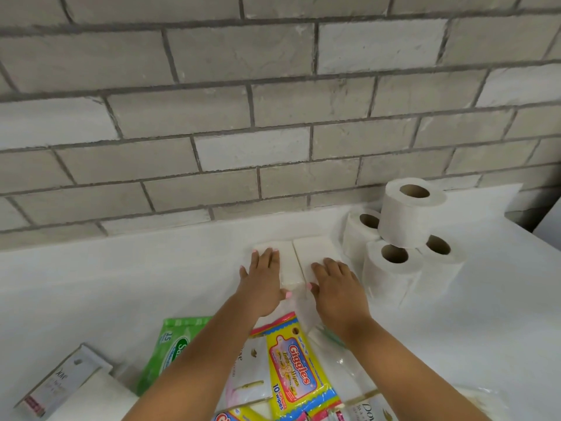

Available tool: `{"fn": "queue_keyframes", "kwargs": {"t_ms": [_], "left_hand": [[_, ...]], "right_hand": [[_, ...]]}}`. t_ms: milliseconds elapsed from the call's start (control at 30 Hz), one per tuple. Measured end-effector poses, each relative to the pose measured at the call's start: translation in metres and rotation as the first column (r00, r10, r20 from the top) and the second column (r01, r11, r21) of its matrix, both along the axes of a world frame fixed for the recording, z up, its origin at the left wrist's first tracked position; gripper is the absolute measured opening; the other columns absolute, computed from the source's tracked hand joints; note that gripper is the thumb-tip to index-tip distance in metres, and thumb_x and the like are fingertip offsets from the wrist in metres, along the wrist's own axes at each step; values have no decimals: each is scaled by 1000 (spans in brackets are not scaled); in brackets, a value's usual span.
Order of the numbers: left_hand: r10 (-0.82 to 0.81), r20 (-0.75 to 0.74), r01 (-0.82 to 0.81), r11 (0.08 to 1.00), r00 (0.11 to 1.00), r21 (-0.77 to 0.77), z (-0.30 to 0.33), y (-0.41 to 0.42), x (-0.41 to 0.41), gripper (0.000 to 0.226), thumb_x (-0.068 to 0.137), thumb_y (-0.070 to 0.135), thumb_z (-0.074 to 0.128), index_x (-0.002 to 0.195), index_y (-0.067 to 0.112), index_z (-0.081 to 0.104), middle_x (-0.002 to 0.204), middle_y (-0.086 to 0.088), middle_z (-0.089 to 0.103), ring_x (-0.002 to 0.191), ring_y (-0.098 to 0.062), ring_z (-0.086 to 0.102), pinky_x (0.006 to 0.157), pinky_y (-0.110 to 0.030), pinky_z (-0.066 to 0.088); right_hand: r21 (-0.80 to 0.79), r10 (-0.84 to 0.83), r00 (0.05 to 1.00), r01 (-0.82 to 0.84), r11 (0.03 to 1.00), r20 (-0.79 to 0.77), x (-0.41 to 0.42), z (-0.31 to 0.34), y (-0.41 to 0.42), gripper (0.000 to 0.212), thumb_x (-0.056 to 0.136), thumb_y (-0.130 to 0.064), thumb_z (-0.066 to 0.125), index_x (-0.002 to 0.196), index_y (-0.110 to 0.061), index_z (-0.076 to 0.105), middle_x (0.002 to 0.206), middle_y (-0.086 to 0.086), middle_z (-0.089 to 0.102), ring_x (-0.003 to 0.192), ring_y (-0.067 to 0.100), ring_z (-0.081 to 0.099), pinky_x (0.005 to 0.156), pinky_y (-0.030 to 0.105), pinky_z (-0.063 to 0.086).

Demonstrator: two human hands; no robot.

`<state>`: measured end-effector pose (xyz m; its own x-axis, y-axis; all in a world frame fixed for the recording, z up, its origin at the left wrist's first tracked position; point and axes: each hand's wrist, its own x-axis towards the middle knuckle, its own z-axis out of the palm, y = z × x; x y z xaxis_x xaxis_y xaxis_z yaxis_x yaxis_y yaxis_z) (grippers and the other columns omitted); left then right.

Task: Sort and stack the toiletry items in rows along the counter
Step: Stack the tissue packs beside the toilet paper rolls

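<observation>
1. A person's left hand (263, 279) lies flat, fingers straight and together, on the left white tissue pack (280, 262) on a white counter (121, 284) below a grey brick wall (212, 117); it grips nothing.
2. The right hand (335, 284) rests the same way, fingers extended, on the right white tissue pack (315, 250); it presses rather than grasps.
3. The two packs sit side by side, long edges touching, a little in front of the wall.
4. Just right of the packs stand four toilet rolls (403, 235): three upright on the counter, the fourth set on top of them.
5. Nearer the camera, under the forearms, lies a loose heap: a yellow Giggles baby wipes packet (296, 369), a green wipes packet (170, 347), and a pale packet (249, 372) between them.
6. A boxed Dove item (65, 381) lies tilted at bottom left; another Dove pack (368, 410) shows at the bottom edge.
</observation>
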<state>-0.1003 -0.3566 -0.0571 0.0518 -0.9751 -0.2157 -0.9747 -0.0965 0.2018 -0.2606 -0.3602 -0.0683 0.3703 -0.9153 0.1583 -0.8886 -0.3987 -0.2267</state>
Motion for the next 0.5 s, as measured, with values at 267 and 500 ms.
{"fn": "queue_keyframes", "kwargs": {"t_ms": [267,500], "left_hand": [[23,-71,-23,1000,997,4,-6,-10,-10,85,95,29,50,148,12,-15,157,-3,-21,143,-28,-21,115,-53,4],[31,-42,-31,999,999,13,-8,-15,-11,84,97,33,46,148,12,-17,156,-3,-24,143,-28,-22,115,-55,4]], "right_hand": [[41,-27,999,28,999,-24,-5,1,-9,43,101,-32,31,143,-19,29,149,4,29,136,25,26,113,34,23],[96,-4,1000,5,995,-10,-9,0,-18,47,101,-30,33,146,-20,24,154,4,21,142,26,15,116,36,14]]}}
